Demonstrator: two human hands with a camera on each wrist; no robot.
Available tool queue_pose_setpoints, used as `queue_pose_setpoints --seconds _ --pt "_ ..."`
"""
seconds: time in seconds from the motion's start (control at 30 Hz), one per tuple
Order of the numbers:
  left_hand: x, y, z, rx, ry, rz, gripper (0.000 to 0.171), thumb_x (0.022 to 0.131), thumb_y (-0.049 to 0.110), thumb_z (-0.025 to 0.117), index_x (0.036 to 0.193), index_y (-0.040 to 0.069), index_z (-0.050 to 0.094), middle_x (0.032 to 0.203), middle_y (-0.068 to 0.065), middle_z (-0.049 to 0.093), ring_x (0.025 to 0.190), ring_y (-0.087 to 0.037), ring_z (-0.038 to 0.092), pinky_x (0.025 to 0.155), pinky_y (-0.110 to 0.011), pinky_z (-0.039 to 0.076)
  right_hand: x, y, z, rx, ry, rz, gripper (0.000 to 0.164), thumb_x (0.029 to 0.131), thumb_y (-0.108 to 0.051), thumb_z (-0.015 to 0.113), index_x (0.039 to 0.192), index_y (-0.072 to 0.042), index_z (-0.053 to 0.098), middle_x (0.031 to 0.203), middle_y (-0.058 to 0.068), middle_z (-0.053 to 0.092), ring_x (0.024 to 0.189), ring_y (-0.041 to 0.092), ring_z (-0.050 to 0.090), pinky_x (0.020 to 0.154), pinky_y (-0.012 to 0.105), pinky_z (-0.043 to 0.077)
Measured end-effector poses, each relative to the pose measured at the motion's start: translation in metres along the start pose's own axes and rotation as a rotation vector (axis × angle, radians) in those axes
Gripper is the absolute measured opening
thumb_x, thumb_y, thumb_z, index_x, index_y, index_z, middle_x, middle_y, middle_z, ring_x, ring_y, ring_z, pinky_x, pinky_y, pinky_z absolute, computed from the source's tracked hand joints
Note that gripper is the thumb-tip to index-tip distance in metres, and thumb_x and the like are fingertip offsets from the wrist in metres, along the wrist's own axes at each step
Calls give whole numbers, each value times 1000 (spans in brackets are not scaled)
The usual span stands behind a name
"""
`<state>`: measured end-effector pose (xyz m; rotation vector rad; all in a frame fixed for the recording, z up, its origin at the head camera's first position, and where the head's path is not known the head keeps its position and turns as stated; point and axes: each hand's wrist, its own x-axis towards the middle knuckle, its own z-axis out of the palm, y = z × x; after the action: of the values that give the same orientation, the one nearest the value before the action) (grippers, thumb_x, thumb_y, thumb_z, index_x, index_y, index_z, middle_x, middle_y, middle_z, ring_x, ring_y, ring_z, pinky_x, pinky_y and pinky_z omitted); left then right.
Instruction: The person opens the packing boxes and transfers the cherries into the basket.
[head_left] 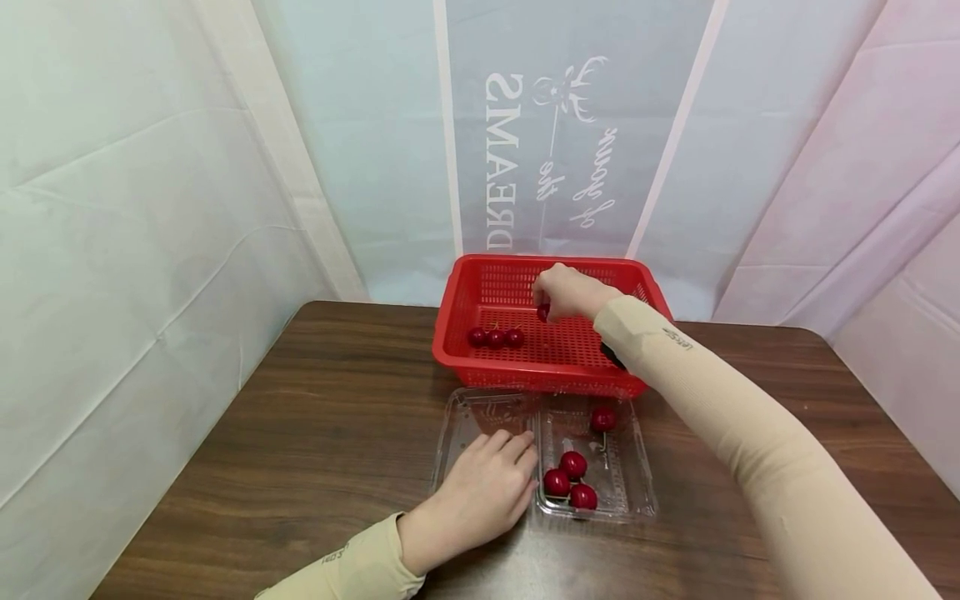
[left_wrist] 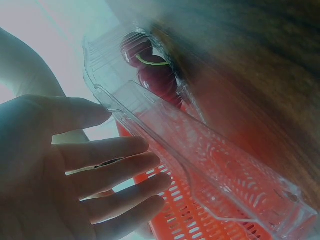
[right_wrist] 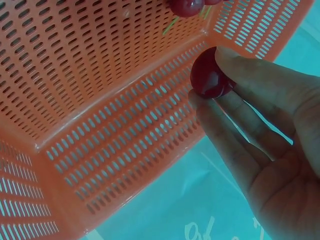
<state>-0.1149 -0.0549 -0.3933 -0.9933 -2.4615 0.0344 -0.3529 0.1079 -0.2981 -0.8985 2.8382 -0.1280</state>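
Observation:
My right hand (head_left: 568, 292) pinches a dark red cherry (right_wrist: 209, 74) between thumb and fingertips, held inside the red plastic basket (head_left: 525, 373) above its slotted floor. Three cherries (head_left: 496, 338) with green stems sit in a row at the left of the basket. Nearer to me lies an opened clear plastic clamshell box (head_left: 639, 500). Its right half holds several cherries (head_left: 573, 465), one of them apart at the far end. My left hand (head_left: 480, 485) rests over the box's left half, fingers extended toward the middle fold; in the left wrist view they lie along the plastic edge.
A dark wooden table (head_left: 337, 400) carries the basket and the box, the basket just behind the box. Pale fabric curtains (head_left: 150, 208) close off the back and both sides, with printed lettering (head_left: 501, 158) behind the basket.

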Motion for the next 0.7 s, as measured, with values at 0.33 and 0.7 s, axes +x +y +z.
queue_pose_setpoints --seconds 0.33,0.7 --pt "0 0 3 8 17 1 27 84 35 63 98 13 68 114 -3 67 95 -17 60 71 -28 47 8 3 5 7 -49 -16 30 75 -5 77 104 -5 70 100 11 69 94 24 64 79 38 54" --pt "1 0 2 11 -1 -4 26 85 35 62 99 14 68 114 -2 67 96 -16 60 71 -28 47 15 10 16 30 -91 -30 31 75 -5 78 105 -3 70 101 11 69 94 24 64 80 38 54"
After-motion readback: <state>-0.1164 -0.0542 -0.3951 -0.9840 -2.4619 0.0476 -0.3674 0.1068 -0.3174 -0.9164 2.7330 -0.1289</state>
